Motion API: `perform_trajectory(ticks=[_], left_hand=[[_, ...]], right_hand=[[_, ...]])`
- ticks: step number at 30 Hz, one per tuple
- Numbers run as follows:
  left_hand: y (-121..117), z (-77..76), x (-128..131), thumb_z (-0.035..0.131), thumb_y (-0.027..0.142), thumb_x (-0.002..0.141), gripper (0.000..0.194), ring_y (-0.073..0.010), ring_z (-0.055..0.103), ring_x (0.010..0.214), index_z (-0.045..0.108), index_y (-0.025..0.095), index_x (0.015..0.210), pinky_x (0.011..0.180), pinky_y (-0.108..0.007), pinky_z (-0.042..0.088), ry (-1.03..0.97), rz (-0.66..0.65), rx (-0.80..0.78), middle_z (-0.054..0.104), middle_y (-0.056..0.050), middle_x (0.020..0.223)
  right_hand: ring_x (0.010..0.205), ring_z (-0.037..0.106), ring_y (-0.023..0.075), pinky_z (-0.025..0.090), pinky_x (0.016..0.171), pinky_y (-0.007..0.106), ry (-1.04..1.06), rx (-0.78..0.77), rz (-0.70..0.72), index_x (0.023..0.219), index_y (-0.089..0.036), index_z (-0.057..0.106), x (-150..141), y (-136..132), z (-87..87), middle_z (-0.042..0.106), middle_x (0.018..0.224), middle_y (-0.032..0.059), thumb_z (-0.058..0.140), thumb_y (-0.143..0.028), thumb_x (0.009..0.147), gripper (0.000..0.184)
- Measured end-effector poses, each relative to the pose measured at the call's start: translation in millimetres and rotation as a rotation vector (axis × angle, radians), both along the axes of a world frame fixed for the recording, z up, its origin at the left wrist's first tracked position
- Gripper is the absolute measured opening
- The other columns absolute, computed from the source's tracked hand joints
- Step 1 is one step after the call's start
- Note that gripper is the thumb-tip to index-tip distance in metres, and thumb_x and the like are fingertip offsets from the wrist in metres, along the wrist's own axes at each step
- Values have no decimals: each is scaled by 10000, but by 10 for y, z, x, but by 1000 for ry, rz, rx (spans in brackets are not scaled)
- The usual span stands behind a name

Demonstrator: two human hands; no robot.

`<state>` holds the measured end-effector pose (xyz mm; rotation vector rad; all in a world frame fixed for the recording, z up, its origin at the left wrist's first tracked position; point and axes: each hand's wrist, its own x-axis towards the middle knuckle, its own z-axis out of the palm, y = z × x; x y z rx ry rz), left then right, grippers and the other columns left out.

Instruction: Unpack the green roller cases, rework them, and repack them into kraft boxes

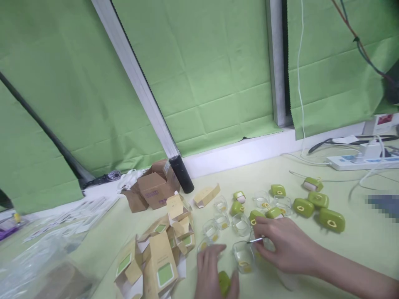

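At the bottom of the head view, my left hand (208, 272) curls round a small green earphone case (223, 282), which shows between thumb and fingers. My right hand (285, 245) pinches a thin metal tool (256, 240), its tip pointing left; its exact kind is too blurred to tell. Under that tip a clear plastic case (243, 256) with a yellow mark stands on the table. Several more clear cases (241, 224) are spread beyond both hands. Green cases (332, 220) with yellow rings lie behind and to the right of my right hand.
Opened kraft boxes (162, 265) pile up left of my left hand. Behind them are a brown carton (156, 189) and a black cylinder (181, 174). A power strip (363, 162) with white cables lies at the right. Clear plastic bags (46, 261) cover the left side.
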<state>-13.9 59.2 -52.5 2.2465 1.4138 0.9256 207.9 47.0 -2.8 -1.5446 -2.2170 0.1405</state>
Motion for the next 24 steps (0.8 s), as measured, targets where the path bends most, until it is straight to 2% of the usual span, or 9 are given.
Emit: perform_trajectory(ticks=[3,4,6,8,12,16,18,21,24], left_hand=[[365,390,284,380,313,904,317,-274,500,1077,562,184,1129,928,-425,401,138,-92,-53,627,-109,1067],[529,494,400,395,321,905,318,-272,489,1096,572,204,1142,938,-419,393,172,-131,-66,629,-94,1086],[869,615,628,556,320,829,243,-300,453,1154,648,192,1013,1005,-454,327,223,-160,-87,618,-103,1120],[1161,617,811,668,332,760,221,-311,446,1186,664,162,902,1032,-517,283,273,-168,-139,612,-105,1138],[1449,444,953,608,363,835,233,-251,519,1134,632,154,934,1000,-523,341,253,-157,-223,615,-64,1140],[1426,355,859,642,402,792,255,-237,563,1008,628,153,841,935,-471,391,39,-141,-241,643,-54,980],[1329,394,783,621,464,779,344,-231,578,928,604,156,931,873,-418,425,-145,-112,-245,634,-68,954],[1070,496,677,401,555,865,523,-213,598,891,431,168,1215,784,-354,467,-431,-83,-278,597,-99,1048],[764,529,625,298,543,903,484,-201,628,879,419,163,1177,760,-336,491,-605,-107,-382,571,-106,1035]], right_hand=[[578,572,142,298,501,247,76,12,-64,678,-198,586,131,19,174,618,702,4,469,-226,843,204],[573,567,143,309,501,248,93,23,-88,682,-197,586,168,26,227,612,692,5,464,-245,851,214],[566,555,145,324,502,251,125,47,-116,688,-200,585,223,28,312,602,677,4,459,-274,857,224],[567,546,143,338,512,252,164,69,-115,687,-204,585,252,13,365,598,676,2,454,-278,856,226],[566,527,135,333,514,242,208,108,-82,679,-208,581,271,-18,406,581,656,-6,460,-229,828,193],[551,512,131,313,511,240,223,119,-108,684,-207,568,304,14,428,557,630,-18,475,-226,822,168],[544,510,132,308,510,240,240,101,-135,684,-207,561,321,39,429,548,618,-22,478,-265,846,191],[554,513,141,313,512,243,271,35,-148,665,-209,524,307,59,389,537,609,-21,459,-415,893,313],[548,515,146,318,501,242,289,-69,-111,633,-208,466,230,70,289,534,589,-17,365,-485,935,422]])
